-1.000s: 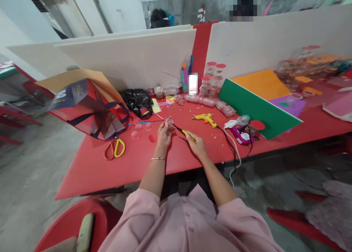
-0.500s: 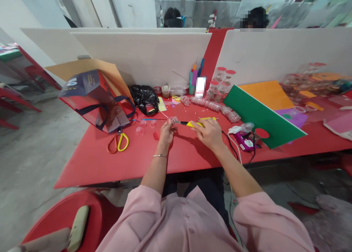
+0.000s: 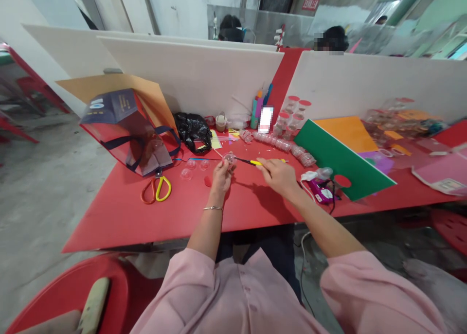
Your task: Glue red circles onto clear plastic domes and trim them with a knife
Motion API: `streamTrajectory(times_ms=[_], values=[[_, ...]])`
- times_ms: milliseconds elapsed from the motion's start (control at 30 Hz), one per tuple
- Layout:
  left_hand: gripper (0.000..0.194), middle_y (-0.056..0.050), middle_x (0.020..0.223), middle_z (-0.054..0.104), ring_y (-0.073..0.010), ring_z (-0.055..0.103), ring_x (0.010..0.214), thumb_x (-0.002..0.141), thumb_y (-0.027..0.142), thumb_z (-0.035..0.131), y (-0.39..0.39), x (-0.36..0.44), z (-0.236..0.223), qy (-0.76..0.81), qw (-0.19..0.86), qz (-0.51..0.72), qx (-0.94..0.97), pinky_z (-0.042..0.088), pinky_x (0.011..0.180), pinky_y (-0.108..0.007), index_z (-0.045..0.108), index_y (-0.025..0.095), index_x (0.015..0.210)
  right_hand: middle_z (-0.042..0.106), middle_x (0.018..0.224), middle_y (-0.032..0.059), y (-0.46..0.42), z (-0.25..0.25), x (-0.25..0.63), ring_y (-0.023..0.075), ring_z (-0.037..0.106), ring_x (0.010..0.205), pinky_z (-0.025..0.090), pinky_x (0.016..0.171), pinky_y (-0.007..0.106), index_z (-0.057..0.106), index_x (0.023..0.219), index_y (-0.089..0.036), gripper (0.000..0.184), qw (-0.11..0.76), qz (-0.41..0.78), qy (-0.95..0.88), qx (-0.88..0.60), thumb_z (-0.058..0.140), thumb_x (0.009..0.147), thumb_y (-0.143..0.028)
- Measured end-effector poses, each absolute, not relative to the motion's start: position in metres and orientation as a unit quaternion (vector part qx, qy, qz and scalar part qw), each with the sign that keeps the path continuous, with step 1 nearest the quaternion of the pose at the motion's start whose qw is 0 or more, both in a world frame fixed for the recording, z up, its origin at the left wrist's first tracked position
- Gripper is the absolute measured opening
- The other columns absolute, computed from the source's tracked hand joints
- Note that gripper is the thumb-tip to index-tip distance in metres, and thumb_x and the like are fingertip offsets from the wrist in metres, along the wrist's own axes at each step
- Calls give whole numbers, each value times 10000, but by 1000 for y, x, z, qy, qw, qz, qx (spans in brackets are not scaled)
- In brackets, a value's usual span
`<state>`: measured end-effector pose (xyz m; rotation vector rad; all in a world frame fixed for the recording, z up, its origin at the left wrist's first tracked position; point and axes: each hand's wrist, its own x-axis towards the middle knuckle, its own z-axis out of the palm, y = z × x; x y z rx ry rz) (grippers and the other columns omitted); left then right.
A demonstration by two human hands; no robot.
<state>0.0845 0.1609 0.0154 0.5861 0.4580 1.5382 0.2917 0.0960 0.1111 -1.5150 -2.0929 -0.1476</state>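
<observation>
My left hand (image 3: 222, 177) is closed on a small clear plastic cup (image 3: 229, 158), held up above the red table. In my right hand (image 3: 279, 176) is a slim yellow-handled tool (image 3: 256, 162) with a thin dark front end. Its tip points left and reaches the cup's side; whether it touches cannot be made out. Several clear domed plastic pieces (image 3: 187, 173) lie left of my left hand. A small red piece (image 3: 207, 181) rests beside that wrist. Scissors (image 3: 156, 189) with one red and one yellow handle lie farther left.
A paper gift bag (image 3: 124, 130) and a black plastic bag (image 3: 192, 132) stand at the left back. Nested clear cups (image 3: 282, 142) form a row behind my right hand. A green board (image 3: 343, 161) leans at right, near a purple power strip (image 3: 321, 190).
The tool has turned in my right hand, so less of its yellow handle shows and the thin dark front points at the cup. My left hand keeps its hold. The camera view has shifted slightly.
</observation>
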Motion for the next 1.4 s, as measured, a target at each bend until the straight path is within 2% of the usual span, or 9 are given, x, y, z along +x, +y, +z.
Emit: streamTrajectory(times_ms=[200,333,400,500,633,900,1033,1233,1400], values=[[262,-61,1162,769,-169,715,1075,766,329,910,163,85,16,188,657,684,256,534,1014,-318,776,216,960,777,790,54,72,86,275,142,617,514,477,482,250,724,1208,-194,496,354,449,-564,-596,535,999,-602],[231,-58,1061,780,-170,723,1033,778,333,901,162,88,16,203,651,683,263,534,1016,-335,779,209,929,769,785,59,70,93,277,112,577,471,440,420,217,714,1116,-190,466,351,563,-473,-580,592,968,-614],[234,-58,1051,779,-156,722,971,765,342,908,163,88,14,212,648,679,273,552,959,-314,786,211,915,771,820,51,70,94,280,135,622,540,485,482,239,713,1202,-217,460,344,490,-540,-592,574,983,-598],[254,-55,1088,777,-127,711,886,756,346,911,164,88,11,234,648,668,281,560,834,-268,798,224,947,779,1041,74,68,94,285,218,709,855,554,728,323,702,1326,-276,416,322,208,-703,-599,554,1016,-511],[294,-25,944,770,-83,661,734,727,362,927,165,88,8,261,645,660,282,526,697,-213,803,221,954,739,1140,118,68,102,294,280,631,1084,460,920,396,690,1377,-308,374,235,-121,-792,-550,526,1049,-380],[273,-25,830,732,-111,682,762,769,368,906,163,84,11,252,670,644,269,530,714,-241,785,189,936,746,1142,86,79,121,308,243,597,1002,410,902,395,647,1417,-404,400,168,-214,-822,-501,510,1058,-292],[290,-41,911,755,-152,714,914,769,382,907,161,84,13,236,676,646,264,550,804,-277,772,210,959,764,1196,86,76,111,301,266,675,1055,517,894,394,700,1367,-327,379,277,-34,-779,-561,566,1028,-430],[273,-65,1039,767,-189,721,1042,758,362,920,158,86,19,210,675,656,264,554,946,-326,759,197,903,752,778,35,64,94,285,141,622,531,484,471,247,733,1219,-231,456,347,502,-522,-596,686,916,-568],[288,-71,1046,776,-197,722,1035,727,393,939,156,87,21,197,670,660,276,567,937,-325,759,193,831,737,759,42,58,98,282,112,575,483,457,433,218,724,1063,-203,387,336,625,-423,-564,708,902,-555]])
